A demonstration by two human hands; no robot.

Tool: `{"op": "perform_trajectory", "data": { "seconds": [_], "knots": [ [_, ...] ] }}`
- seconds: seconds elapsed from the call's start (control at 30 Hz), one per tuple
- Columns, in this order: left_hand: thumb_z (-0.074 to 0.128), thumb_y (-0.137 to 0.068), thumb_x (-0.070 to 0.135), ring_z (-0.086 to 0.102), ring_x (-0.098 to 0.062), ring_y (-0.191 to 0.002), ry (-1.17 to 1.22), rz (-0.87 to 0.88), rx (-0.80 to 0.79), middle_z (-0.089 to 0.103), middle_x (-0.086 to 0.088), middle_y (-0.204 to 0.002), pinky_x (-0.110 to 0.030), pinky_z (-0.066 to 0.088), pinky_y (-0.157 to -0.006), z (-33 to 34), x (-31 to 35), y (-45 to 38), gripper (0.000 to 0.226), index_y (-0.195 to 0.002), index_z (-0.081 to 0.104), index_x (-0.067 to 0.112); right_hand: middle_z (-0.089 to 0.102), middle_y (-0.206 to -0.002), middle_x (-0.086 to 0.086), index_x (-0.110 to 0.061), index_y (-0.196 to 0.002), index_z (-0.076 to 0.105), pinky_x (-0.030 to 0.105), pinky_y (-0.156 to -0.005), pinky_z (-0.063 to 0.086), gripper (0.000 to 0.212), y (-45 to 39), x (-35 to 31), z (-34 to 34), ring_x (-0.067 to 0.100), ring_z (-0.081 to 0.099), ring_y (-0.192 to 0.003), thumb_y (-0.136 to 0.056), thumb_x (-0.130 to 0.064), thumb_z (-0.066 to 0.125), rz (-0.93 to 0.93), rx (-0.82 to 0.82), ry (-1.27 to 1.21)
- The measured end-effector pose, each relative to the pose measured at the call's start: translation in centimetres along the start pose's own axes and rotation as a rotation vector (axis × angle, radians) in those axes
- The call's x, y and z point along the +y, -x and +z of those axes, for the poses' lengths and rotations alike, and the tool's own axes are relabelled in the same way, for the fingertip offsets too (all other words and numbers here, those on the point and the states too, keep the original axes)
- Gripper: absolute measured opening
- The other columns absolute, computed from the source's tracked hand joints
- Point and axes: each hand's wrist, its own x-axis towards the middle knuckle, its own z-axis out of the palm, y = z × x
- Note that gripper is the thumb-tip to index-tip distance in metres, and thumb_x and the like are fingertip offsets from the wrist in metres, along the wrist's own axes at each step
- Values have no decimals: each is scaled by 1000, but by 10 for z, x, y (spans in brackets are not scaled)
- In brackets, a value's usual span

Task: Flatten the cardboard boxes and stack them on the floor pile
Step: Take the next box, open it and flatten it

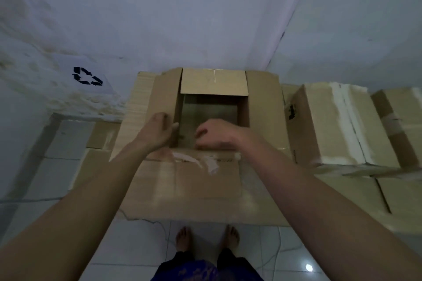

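Note:
An open brown cardboard box stands in front of me with its top flaps spread outward and its inside showing. My left hand grips the edge of the box's left flap near the front left corner. My right hand reaches over the near rim with curled fingers on the front wall; the hand is blurred. The near flap hangs toward me with torn tape on it. Flattened cardboard lies on the floor at the left under the box.
Taped, closed boxes stand at the right, with more cardboard below them. The wall corner rises behind, and a paper with a recycling symbol hangs on the left wall. My bare feet stand on white floor tiles.

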Motion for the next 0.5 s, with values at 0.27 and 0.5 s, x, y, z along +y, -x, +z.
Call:
{"op": "perform_trajectory", "data": {
  "seconds": [0.27, 0.5],
  "knots": [
    [57, -92, 18, 59, -43, -111, -109, -78, -134, 54, -25, -130, -35, 42, -76, 26, 15, -8, 72, -149, 14, 5, 70, -117, 4, -26, -121, 69, 32, -87, 49, 32, -9, 42, 75, 26, 63, -113, -90, -23, 65, 83, 233, 160],
    [67, -79, 31, 36, -44, -127, -312, 55, 28, 32, -21, -141, -53, 44, -97, 9, 12, -53, 80, -141, 21, 9, 58, -141, 0, -20, -139, 57, 35, -112, 41, 56, -26, 46, 17, 17, 50, -131, -84, -22, 69, 18, 369, -131]
  ]
}}
